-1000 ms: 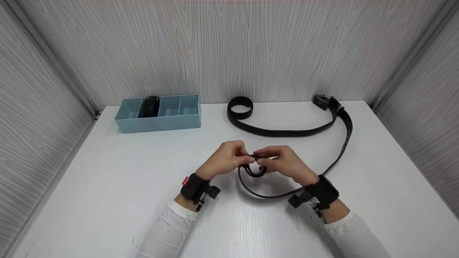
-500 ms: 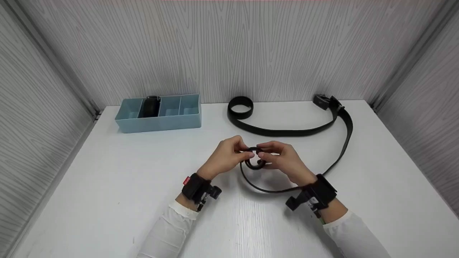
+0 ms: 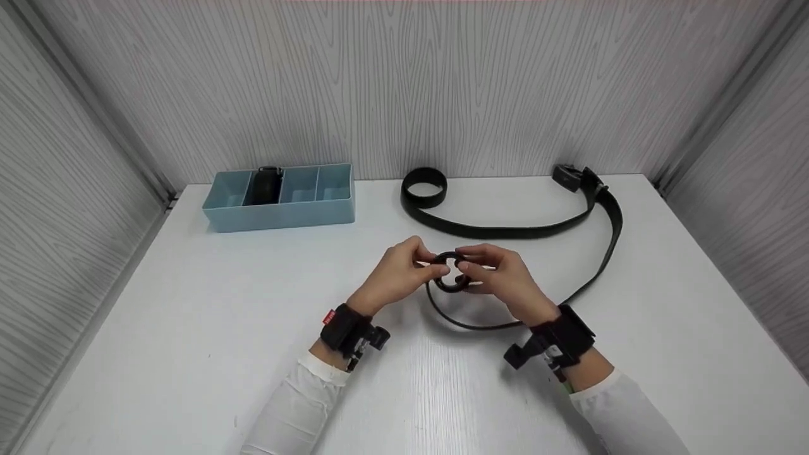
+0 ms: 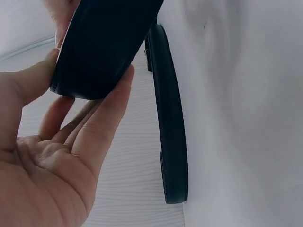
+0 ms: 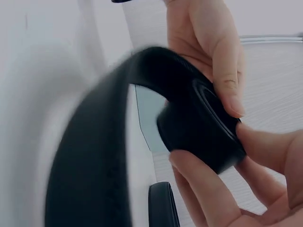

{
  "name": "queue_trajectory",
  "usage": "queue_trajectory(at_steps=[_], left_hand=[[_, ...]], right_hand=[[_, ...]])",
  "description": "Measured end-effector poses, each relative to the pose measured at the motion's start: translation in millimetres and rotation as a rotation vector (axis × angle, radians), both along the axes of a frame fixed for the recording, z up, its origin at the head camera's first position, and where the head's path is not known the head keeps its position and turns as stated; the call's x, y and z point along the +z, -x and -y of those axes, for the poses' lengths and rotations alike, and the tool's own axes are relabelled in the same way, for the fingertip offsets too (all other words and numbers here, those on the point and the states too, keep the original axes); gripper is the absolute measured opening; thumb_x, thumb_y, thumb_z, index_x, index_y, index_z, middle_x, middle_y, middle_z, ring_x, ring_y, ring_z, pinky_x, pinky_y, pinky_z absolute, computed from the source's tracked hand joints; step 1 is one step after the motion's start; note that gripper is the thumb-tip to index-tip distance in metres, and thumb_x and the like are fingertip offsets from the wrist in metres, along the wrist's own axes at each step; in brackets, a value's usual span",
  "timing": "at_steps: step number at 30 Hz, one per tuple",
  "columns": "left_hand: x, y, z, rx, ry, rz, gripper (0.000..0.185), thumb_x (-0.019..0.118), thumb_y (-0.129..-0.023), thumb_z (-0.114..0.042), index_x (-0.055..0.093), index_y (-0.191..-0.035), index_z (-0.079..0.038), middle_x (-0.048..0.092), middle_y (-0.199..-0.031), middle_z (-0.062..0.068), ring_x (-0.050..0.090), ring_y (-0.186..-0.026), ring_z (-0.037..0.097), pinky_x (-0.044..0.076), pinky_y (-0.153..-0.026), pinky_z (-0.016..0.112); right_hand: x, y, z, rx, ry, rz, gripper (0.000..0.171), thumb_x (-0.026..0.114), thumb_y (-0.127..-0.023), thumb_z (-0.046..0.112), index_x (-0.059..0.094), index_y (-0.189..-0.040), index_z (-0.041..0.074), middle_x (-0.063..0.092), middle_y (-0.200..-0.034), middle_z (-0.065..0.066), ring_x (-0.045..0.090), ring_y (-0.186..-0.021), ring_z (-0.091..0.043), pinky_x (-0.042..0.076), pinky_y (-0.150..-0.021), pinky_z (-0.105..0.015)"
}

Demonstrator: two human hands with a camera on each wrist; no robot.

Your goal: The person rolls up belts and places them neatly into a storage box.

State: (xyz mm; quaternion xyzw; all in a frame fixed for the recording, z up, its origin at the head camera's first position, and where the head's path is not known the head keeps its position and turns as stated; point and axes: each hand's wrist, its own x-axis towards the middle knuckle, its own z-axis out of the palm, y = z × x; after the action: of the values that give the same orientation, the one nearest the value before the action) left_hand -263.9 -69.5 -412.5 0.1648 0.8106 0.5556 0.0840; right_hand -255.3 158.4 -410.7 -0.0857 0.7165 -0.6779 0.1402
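Note:
A black belt is rolled into a small coil [image 3: 450,289] between both hands in the head view. My left hand [image 3: 397,273] pinches its left side with thumb and fingers. My right hand [image 3: 505,278] pinches the right side. From the coil, the loose strap [image 3: 483,328] bows toward the front, then passes behind the right wrist to the back right. In the right wrist view the coil [image 5: 201,135] shows wound layers, with fingertips of both hands on it. The left wrist view shows the broad outer face of the coil [image 4: 106,47].
A blue tray [image 3: 281,219] with several compartments stands back left; a rolled black belt [image 3: 264,188] fills one. Another black strap [image 3: 505,232] with a coiled end [image 3: 423,201] lies along the back. It meets the buckle area [image 3: 569,177] at right; whether the straps join there, I cannot tell.
Both hands have moved slightly away from the body with the coil. The coil's round opening faces the head camera more. The loose strap's front bend has drawn back toward the hands.

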Motion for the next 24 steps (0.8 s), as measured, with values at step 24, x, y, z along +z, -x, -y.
queue_trajectory(at_steps=[24], left_hand=[[1.1, -0.5, -1.4, -0.031, -0.018, 0.042, 0.025, 0.077, -0.097, -0.019, 0.058, -0.104, -0.005, 0.073, -0.118, 0.013, 0.074, -0.097, 0.017, 0.059, -0.082, 0.029]], right_hand=[[-0.5, 0.3, -1.3, -0.035, 0.023, -0.014, 0.043, 0.071, -0.101, 0.011, 0.061, -0.140, -0.003, 0.069, -0.123, -0.016, 0.071, -0.098, -0.026, 0.062, -0.087, -0.042]])
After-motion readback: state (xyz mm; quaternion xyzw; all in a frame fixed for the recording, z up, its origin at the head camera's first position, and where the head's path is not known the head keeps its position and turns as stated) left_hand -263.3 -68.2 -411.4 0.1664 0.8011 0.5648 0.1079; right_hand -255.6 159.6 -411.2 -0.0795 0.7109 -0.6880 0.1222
